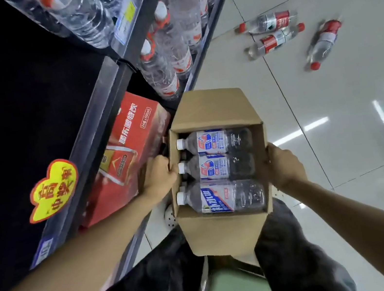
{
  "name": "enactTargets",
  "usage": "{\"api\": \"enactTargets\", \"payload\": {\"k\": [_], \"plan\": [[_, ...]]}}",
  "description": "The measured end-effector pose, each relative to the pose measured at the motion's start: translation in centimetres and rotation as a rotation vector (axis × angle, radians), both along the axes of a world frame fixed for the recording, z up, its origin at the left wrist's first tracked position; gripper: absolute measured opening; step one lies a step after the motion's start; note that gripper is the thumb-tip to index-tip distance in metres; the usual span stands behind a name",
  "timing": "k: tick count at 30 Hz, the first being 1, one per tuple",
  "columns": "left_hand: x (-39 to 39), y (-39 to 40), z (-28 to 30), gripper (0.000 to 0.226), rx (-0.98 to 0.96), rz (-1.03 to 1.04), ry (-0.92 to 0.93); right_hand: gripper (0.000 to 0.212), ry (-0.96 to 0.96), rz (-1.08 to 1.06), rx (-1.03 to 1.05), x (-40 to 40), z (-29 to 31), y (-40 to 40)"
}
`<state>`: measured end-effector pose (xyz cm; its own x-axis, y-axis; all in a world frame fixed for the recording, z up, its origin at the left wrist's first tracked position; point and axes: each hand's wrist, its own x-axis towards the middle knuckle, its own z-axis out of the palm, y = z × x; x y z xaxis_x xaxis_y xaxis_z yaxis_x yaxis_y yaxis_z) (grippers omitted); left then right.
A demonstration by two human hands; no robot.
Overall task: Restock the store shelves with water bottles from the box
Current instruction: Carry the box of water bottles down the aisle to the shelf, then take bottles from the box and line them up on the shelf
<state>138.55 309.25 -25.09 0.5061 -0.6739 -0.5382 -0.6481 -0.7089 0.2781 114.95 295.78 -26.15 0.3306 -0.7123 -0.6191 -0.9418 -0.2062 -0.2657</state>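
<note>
Head view: person holds an open cardboard box [229, 231] with both hands, above their knees and right beside the shelves [109, 88]. Left hand [159, 176] grips the box's left wall, fingers curled over the rim near the bottle caps. Right hand [282, 164] is wrapped around the right wall from outside; its fingertips are hidden behind the cardboard.

Three water bottles [217, 164] lie on their sides in the box, white caps pointing left, packed touching. Lower shelf has a red carton [133, 153]; large water jugs [164, 55] with red handles stand on the next bay. Three red-label bottles [277, 39] lie loose on the floor tiles [333, 107], well apart from the box.

Step, as it reads: carrying/positioning the box at the shelf, no bottle picked yet. Next move likely needs the box set down or supported by one hand, freeing the other to grab a bottle by its body and stand it upright in an open shelf slot. Which slot is free cannot be told; the upper shelf is mostly dark.
</note>
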Motion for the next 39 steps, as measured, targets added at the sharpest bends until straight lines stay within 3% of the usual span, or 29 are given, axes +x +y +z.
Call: {"api": "enactTargets", "payload": {"k": [10,18,22,24,25,28,32,36,39], "plan": [[1.6,0.1,-6.3,0.055,-0.020,-0.077,-0.025,0.008,-0.022,-0.052,-0.039,0.8,-6.8,1.0],[3.6,-1.5,-9.4,0.050,-0.027,-0.081,-0.047,0.015,-0.131,-0.041,-0.001,2.1,-9.0,-1.6],[4.2,-1.2,-10.0,0.050,-0.005,-0.159,-0.132,0.016,-0.168,0.026,0.151,2.6,-8.2,-2.3],[4.5,-0.8,-9.8,0.051,-0.021,-0.218,-0.218,0.012,-0.074,0.153,0.203,2.9,-7.5,-3.1],[4.8,-0.6,-9.7,0.052,-0.044,-0.244,-0.241,0.021,-0.004,0.252,0.171,3.1,-7.2,-3.7],[5.4,-0.2,-8.9,0.048,-0.187,-0.319,-0.345,0.045,0.103,0.549,-0.177,3.3,-6.4,-5.7],[5.1,-0.7,-8.1,0.029,-0.402,-0.438,-0.324,0.037,-0.046,0.818,-0.612,4.1,-5.4,-6.5],[4.5,-0.6,-7.9,0.007,-0.474,-0.681,-0.153,0.027,-0.255,0.997,-0.519,5.8,-4.5,-4.7],[4.4,0.4,-7.6,0.019,-0.444,-0.788,-0.121,0.036,-0.295,1.107,-0.354,6.8,-4.1,-2.4]]}}
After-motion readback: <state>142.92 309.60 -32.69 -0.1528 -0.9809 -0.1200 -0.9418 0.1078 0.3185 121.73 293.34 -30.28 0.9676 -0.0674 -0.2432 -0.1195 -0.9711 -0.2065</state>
